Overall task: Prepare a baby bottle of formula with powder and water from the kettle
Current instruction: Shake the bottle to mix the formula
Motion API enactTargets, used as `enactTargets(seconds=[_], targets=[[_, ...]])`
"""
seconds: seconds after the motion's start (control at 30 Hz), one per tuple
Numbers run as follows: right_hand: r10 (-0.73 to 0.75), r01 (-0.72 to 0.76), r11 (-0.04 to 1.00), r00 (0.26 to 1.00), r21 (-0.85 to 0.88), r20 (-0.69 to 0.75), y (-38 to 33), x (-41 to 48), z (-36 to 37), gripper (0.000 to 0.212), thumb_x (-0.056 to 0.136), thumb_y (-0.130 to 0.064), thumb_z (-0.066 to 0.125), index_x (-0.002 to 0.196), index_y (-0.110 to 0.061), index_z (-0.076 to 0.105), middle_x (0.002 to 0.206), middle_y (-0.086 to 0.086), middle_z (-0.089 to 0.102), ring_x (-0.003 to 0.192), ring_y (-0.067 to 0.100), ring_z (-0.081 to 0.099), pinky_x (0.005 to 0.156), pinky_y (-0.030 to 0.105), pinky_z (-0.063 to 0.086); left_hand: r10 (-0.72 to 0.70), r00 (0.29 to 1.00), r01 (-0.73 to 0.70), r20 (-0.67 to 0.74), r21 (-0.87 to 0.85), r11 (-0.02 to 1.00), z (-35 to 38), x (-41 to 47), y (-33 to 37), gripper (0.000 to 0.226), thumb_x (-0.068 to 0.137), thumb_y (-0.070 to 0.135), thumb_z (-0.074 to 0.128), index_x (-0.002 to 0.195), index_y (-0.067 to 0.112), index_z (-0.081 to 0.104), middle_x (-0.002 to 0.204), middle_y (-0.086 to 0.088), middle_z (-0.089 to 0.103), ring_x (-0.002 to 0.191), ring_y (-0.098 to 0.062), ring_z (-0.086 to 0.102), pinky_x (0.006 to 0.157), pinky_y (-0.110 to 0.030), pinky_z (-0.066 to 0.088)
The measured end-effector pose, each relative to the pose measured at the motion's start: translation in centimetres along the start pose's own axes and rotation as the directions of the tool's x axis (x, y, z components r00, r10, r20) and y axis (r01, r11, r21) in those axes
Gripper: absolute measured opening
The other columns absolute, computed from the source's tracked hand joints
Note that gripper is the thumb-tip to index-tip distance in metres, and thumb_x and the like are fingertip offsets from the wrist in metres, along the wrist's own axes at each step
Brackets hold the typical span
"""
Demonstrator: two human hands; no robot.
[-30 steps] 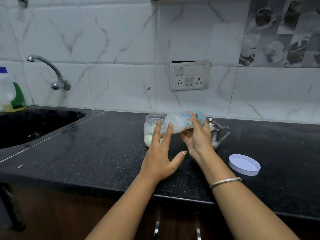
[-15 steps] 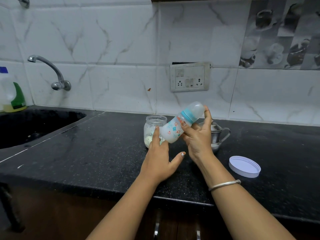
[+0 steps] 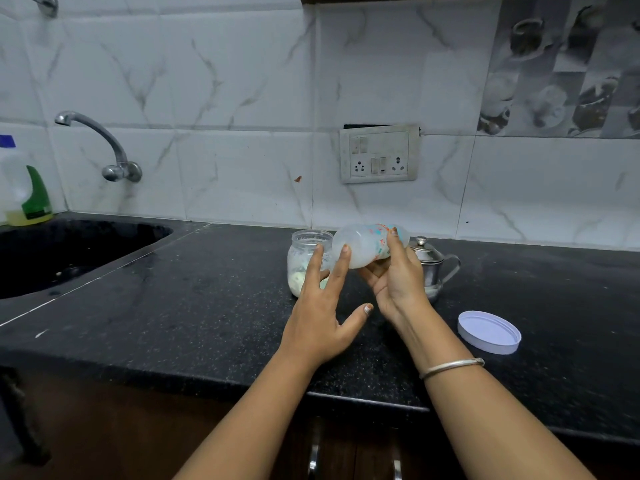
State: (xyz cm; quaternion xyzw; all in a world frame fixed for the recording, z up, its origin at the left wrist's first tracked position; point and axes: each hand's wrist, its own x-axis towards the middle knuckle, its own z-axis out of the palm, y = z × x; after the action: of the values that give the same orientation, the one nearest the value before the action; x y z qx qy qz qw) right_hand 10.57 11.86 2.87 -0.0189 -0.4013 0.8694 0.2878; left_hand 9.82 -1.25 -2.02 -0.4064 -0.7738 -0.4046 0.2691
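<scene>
My right hand (image 3: 394, 282) grips the baby bottle (image 3: 363, 245), which lies almost on its side above the counter, base towards the left, whitish liquid inside. My left hand (image 3: 320, 313) is open with fingers spread; its fingertips touch the bottle's base. Behind my left fingers stands the open powder jar (image 3: 304, 258) with pale powder at its bottom. The small steel kettle (image 3: 434, 268) sits just right of my right hand, partly hidden by it.
The jar's white lid (image 3: 489, 332) lies on the black counter (image 3: 207, 306) at the right. A sink (image 3: 69, 251) with a tap (image 3: 104, 147) is at the left, with a soap bottle (image 3: 26, 192) beside it. A socket plate (image 3: 379, 154) is on the tiled wall.
The bottle swung from lying sideways to tilted cap-up and back to lying sideways in my right hand. My left hand stayed at its base.
</scene>
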Motion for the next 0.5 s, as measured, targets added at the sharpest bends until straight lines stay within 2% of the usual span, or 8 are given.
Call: enactTargets(seconds=[0.07, 0.13, 0.2, 0.27, 0.33, 0.4, 0.5], targets=[[-0.027, 0.028, 1.0, 1.0, -0.012, 0.007, 0.02, -0.01, -0.07, 0.036, 0.095, -0.021, 0.052, 0.128, -0.008, 0.046, 0.107, 0.011, 0.064, 0.089, 0.024, 0.067, 0.058, 0.034, 0.057, -0.001, 1.0, 0.001, -0.005, 0.014, 1.0, 0.1, -0.03, -0.03, 0.083, 0.075, 0.061, 0.044, 0.14, 0.054, -0.007, 0.157, 0.005, -0.007, 0.131, 0.004, 0.01, 0.087, -0.018, 0.036], [-0.075, 0.076, 0.997, 0.997, -0.03, 0.026, -0.12, -0.12, -0.1, 0.039, 0.094, -0.015, 0.053, 0.131, -0.014, 0.041, 0.106, 0.008, 0.063, 0.093, 0.026, 0.065, 0.058, 0.035, 0.056, -0.002, 1.0, 0.002, -0.009, 0.03, 1.0, 0.34, -0.04, -0.13, 0.087, 0.075, 0.061, 0.044, 0.147, 0.036, 0.002, 0.158, 0.002, -0.004, 0.137, 0.0, 0.006, 0.093, -0.021, 0.034], [-0.112, 0.115, 0.993, 0.992, -0.039, 0.051, -0.22, -0.21, -0.08, 0.059, 0.091, -0.005, 0.055, 0.139, -0.027, 0.03, 0.104, 0.006, 0.063, 0.096, 0.027, 0.062, 0.062, 0.037, 0.057, -0.029, 0.999, 0.028, 0.014, 0.052, 0.998, 0.42, -0.02, -0.15, 0.086, 0.078, 0.058, 0.048, 0.148, 0.022, 0.013, 0.158, 0.001, -0.003, 0.142, -0.006, 0.006, 0.098, -0.025, 0.033], [-0.12, 0.124, 0.991, 0.99, -0.044, 0.077, -0.24, -0.33, 0.05, 0.077, 0.087, 0.004, 0.056, 0.143, -0.037, 0.022, 0.102, 0.005, 0.062, 0.095, 0.025, 0.06, 0.065, 0.035, 0.056, -0.085, 0.995, 0.081, 0.048, 0.085, 0.993, 0.4, -0.01, -0.19, 0.077, 0.082, 0.052, 0.055, 0.145, 0.02, 0.023, 0.158, 0.001, -0.006, 0.141, -0.012, 0.017, 0.099, -0.029, 0.037], [-0.121, 0.126, 0.991, 0.989, -0.046, 0.089, -0.15, -0.24, 0.11, 0.082, 0.085, 0.01, 0.053, 0.142, -0.04, 0.022, 0.101, 0.004, 0.062, 0.095, 0.024, 0.059, 0.063, 0.032, 0.055, -0.124, 0.99, 0.115, 0.074, 0.113, 0.987, 0.43, 0.04, -0.26, 0.073, 0.083, 0.05, 0.057, 0.142, 0.018, 0.029, 0.158, 0.0, -0.006, 0.138, -0.016, 0.027, 0.098, -0.031, 0.039], [-0.122, 0.125, 0.991, 0.989, -0.042, 0.086, -0.13, -0.07, 0.04, 0.083, 0.085, 0.011, 0.053, 0.141, -0.041, 0.022, 0.102, 0.004, 0.062, 0.097, 0.025, 0.058, 0.066, 0.034, 0.054, -0.131, 0.987, 0.12, 0.096, 0.113, 0.986, 0.47, 0.07, -0.26, 0.074, 0.083, 0.052, 0.056, 0.143, 0.018, 0.028, 0.157, 0.001, -0.008, 0.139, -0.016, 0.027, 0.098, -0.031, 0.039], [-0.111, 0.114, 0.993, 0.992, -0.036, 0.065, -0.1, -0.02, -0.16, 0.073, 0.089, 0.0, 0.057, 0.143, -0.035, 0.022, 0.108, 0.007, 0.062, 0.1, 0.028, 0.06, 0.068, 0.039, 0.056, -0.088, 0.994, 0.084, 0.063, 0.068, 0.994, 0.42, 0.03, -0.11, 0.085, 0.078, 0.059, 0.051, 0.146, 0.018, 0.018, 0.157, 0.003, -0.007, 0.141, -0.013, 0.02, 0.096, -0.027, 0.038]])
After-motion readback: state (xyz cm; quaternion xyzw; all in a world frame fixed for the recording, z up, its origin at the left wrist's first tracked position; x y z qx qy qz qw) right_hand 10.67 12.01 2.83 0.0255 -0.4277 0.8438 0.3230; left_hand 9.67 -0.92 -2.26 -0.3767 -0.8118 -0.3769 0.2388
